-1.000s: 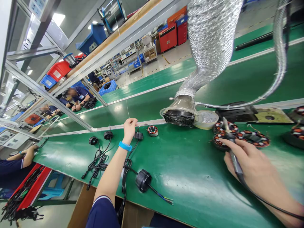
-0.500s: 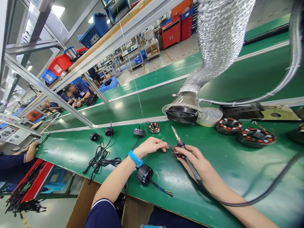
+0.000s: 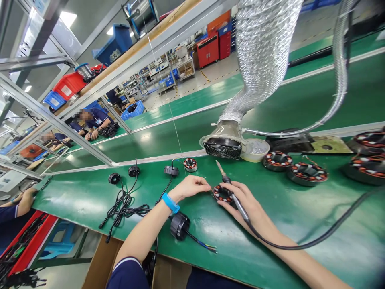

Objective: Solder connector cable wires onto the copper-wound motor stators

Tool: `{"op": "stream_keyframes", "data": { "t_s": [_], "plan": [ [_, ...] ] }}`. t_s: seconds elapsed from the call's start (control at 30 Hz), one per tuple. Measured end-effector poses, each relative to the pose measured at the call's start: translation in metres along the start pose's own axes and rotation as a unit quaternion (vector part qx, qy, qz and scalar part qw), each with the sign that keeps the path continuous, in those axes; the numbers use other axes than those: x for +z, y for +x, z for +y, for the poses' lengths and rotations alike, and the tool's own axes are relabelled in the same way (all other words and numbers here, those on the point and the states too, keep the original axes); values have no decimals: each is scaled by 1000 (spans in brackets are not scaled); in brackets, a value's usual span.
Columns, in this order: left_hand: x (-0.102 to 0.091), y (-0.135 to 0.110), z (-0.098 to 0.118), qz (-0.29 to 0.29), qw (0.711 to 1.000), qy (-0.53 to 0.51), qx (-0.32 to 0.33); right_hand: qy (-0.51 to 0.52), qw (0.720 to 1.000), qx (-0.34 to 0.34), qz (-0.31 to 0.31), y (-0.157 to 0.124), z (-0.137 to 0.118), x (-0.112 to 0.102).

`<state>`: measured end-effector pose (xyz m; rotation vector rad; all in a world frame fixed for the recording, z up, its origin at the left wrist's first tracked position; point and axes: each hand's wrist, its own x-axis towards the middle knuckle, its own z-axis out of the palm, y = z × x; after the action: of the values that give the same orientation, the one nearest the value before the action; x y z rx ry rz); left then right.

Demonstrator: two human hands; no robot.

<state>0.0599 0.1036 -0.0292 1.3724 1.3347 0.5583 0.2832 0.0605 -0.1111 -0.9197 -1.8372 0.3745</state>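
My right hand (image 3: 245, 202) is closed around a soldering iron (image 3: 236, 196), whose bare tip points up and away. The same fingers hold a small motor stator (image 3: 221, 193) with dark copper windings. My left hand (image 3: 192, 188), a blue band on its wrist, pinches a thin solder wire (image 3: 175, 123) that runs down from above. Its fingertips are close to the stator's left edge; whether they touch its lead is too small to tell. Below the left hand lies a black round cap (image 3: 179, 226) with a cable and several coloured wire ends.
A fume extractor (image 3: 223, 147) with a silver duct (image 3: 261, 52) stands behind my hands. Beside it are a round tub (image 3: 255, 150) and several larger stators (image 3: 307, 174). Black cables (image 3: 126, 206) with caps lie at left. Co-workers sit farther left.
The stator has turned so its ring face shows more, and it sits a little left in my right hand. The whole view has shifted slightly; both hands keep their grip.
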Motion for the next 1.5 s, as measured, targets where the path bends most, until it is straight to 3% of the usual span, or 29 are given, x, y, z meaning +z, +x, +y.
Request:
{"op": "stream_keyframes", "data": {
  "t_s": [0.27,0.43,0.53,0.63,0.83,0.97,1.13,1.3,1.5],
  "plan": [
    [-1,-3,16,-24,992,116,33,64,991,-6,-113,16,11,-7],
    [-3,-11,27,-29,971,222,80,87,990,-5,-113,17,13,-7],
    [-2,-9,27,-4,963,246,106,94,989,0,-110,16,14,-5],
    [-4,-3,23,12,971,220,94,101,989,6,-109,14,16,-4],
    [-23,7,16,-97,994,53,-16,101,989,14,-107,13,20,-3],
    [-24,10,14,-93,994,13,-52,110,987,12,-119,13,21,-1],
    [-13,11,17,-84,995,-6,-48,123,985,1,-122,14,19,-2],
    [-17,-2,16,-32,999,26,-31,115,987,-3,-110,16,16,-4],
    [-10,-13,14,-73,997,28,-10,125,986,-7,-108,17,17,-4]
  ]
}}
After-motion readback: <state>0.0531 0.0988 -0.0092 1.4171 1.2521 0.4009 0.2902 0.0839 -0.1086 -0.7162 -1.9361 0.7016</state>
